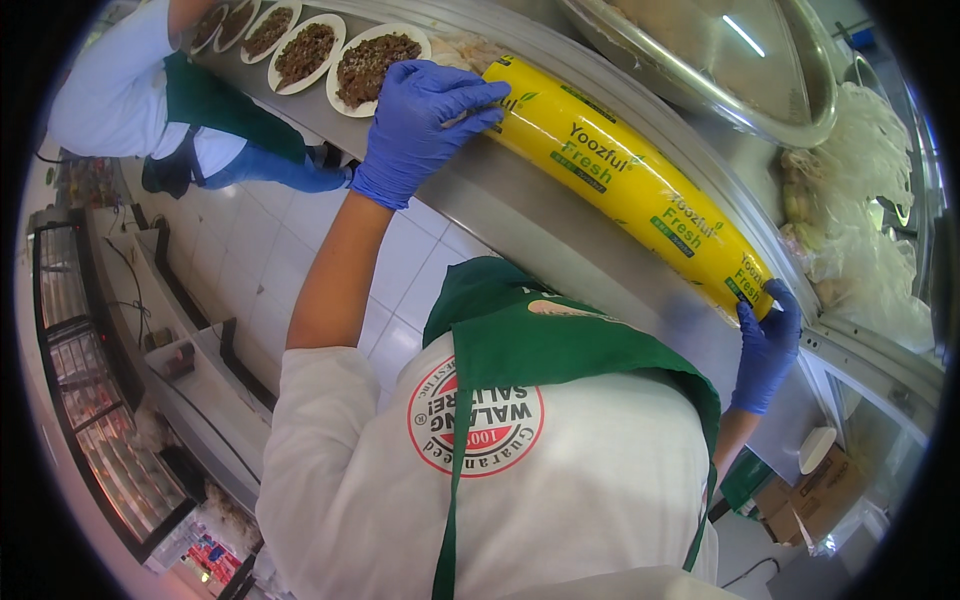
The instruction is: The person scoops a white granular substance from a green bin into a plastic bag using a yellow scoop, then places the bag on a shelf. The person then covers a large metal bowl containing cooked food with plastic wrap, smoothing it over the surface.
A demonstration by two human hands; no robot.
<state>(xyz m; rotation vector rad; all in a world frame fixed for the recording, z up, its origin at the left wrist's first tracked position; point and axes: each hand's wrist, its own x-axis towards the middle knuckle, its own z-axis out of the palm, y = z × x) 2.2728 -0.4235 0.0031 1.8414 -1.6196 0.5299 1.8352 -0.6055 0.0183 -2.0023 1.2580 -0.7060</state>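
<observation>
A long yellow roll (625, 190) with green print, looking like cling film in a glossy wrapper, lies slantwise along the steel counter. My left hand (425, 125), in a blue glove, pinches its far left end between thumb and fingers. At the near right end, my right hand (768, 345), gloved the same way, grips the roll with the thumb on its near side. Just beyond my left hand stands an oval white plate (348, 92) heaped with chopped brown meat topped with pale bits.
Several similar plates (303, 52) line the counter (500, 205) to the left, where a co-worker (205, 110) in a green apron stands. A large steel basin (810, 100) sits behind the roll. Clear plastic bags (860, 230) hang at the right, above a cardboard box (820, 495).
</observation>
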